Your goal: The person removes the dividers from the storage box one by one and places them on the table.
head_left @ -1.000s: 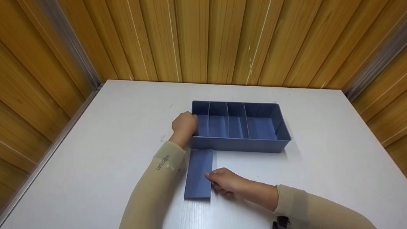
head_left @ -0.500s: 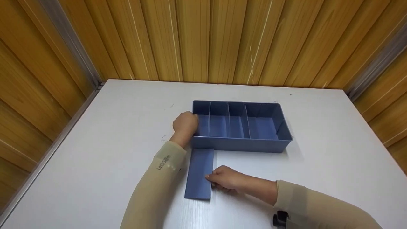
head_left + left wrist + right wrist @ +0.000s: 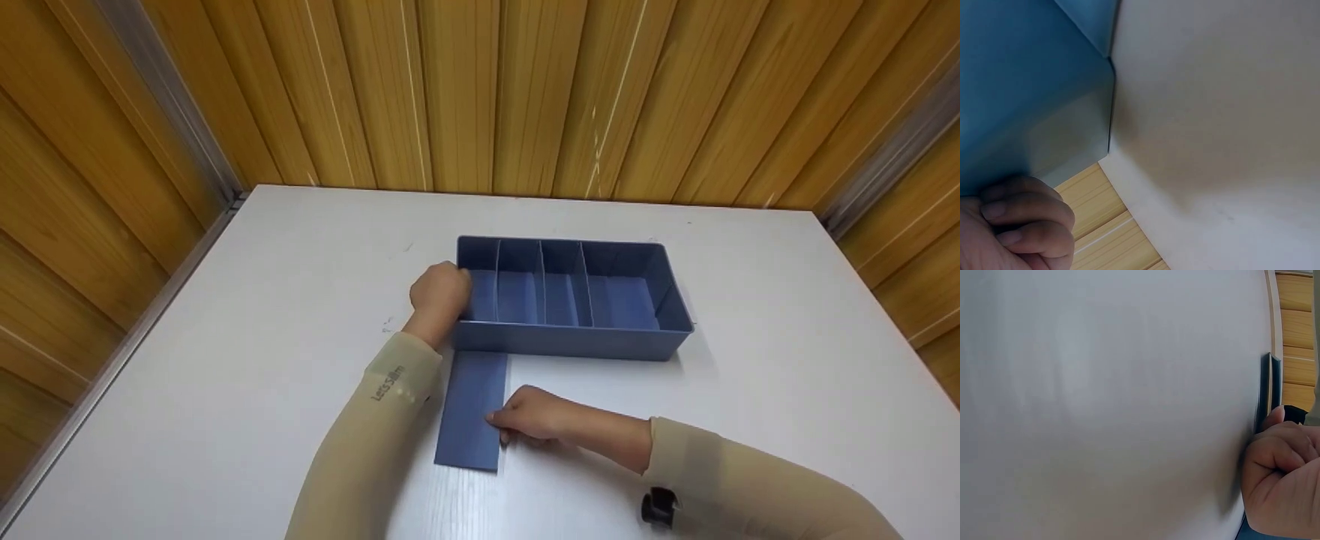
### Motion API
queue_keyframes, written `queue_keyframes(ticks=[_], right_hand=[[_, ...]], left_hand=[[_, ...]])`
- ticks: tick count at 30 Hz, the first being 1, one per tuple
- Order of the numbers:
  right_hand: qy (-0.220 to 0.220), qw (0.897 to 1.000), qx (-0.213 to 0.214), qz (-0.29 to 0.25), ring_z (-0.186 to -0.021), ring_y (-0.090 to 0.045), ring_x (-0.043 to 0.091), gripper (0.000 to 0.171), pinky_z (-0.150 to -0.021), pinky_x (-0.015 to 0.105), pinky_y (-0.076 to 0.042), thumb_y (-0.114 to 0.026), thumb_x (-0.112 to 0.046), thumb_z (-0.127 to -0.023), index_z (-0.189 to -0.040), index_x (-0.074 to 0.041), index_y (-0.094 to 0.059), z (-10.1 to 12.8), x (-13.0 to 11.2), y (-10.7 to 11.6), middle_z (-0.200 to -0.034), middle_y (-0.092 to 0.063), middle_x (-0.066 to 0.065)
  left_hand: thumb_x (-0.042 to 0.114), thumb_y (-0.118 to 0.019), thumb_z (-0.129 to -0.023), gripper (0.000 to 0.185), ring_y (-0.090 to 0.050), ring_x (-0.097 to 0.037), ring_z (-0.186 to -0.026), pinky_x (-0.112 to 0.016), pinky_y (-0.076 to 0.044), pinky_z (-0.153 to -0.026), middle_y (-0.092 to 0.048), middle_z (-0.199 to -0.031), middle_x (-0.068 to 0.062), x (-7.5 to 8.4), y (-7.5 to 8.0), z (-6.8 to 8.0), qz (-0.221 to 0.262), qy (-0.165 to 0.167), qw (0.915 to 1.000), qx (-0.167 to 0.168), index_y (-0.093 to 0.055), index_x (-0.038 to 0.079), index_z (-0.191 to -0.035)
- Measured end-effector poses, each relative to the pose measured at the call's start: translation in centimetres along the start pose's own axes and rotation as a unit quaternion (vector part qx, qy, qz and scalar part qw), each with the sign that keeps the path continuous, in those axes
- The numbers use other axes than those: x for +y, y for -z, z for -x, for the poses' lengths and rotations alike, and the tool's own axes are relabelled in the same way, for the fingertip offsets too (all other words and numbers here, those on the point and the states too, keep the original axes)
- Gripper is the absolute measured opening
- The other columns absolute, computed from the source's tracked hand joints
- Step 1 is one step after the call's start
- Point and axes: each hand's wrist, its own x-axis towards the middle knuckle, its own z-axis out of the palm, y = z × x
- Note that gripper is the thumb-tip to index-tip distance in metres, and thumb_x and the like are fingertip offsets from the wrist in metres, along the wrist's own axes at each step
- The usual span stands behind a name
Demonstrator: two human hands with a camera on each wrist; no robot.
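Note:
A long blue plastic box [image 3: 570,341] stands on the white table, split by upright dividers into several compartments. My left hand [image 3: 441,291] grips its left end wall, thumb side hidden inside the leftmost compartment. In the left wrist view, the curled fingers [image 3: 1033,216] lie against the outside of the box wall [image 3: 1067,140]. A loose flat blue divider [image 3: 471,409] is just in front of the box's left end. My right hand [image 3: 534,414] pinches the divider's right edge, thumb on top and other fingers below. The right wrist view shows those fingers [image 3: 1275,450] curled beside the table surface.
The white table [image 3: 765,390] extends around the box on all sides. Yellow wood-look panels [image 3: 525,97] rise behind it and at both sides, with metal posts at the corners. A black strap piece [image 3: 660,508] sits at the right sleeve.
My right hand and forearm have shifted slightly away from me, and the divider's near edge has turned a little. The left hand stays on the box wall. The whole view has shifted slightly.

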Motion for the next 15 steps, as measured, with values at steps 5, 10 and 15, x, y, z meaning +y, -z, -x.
queue_keyframes(ticks=[5, 10, 15], right_hand=[[0.005, 1.000, -0.006, 0.007, -0.041, -0.028, 0.004, 0.045, -0.043, 0.020, -0.024, -0.061, -0.024, -0.101, -0.074, 0.012, -0.070, -0.06, -0.05, 0.17, -0.041, -0.036, -0.011], [0.024, 0.999, -0.011, 0.035, -0.042, -0.030, 0.003, 0.046, -0.044, 0.020, -0.024, -0.062, -0.024, -0.100, -0.077, 0.015, -0.071, -0.22, 0.01, 0.53, -0.043, -0.041, -0.012], [0.016, 0.998, -0.020, 0.051, -0.043, -0.030, 0.003, 0.045, -0.045, 0.019, -0.024, -0.063, -0.024, -0.100, -0.078, 0.014, -0.074, -0.51, -0.08, 0.88, -0.044, -0.043, -0.012]], left_hand=[[0.032, -0.044, -0.107, 0.042, -0.072, -0.026, -0.092, -0.048, -0.061, -0.082, -0.077, -0.110, -0.015, -0.01, 0.00, 0.09, 0.002, -0.004, 1.0000, 0.005, -0.075, 0.003, -0.106], [0.032, -0.044, -0.107, 0.042, -0.070, -0.025, -0.087, -0.047, -0.061, -0.081, -0.077, -0.109, -0.015, -0.01, 0.03, 0.15, 0.002, -0.007, 1.0000, 0.002, -0.074, 0.003, -0.106], [0.032, -0.044, -0.107, 0.042, -0.063, -0.023, -0.081, -0.046, -0.060, -0.081, -0.077, -0.109, -0.015, -0.05, 0.11, 0.08, 0.006, 0.002, 1.0000, -0.001, -0.075, 0.003, -0.105]])
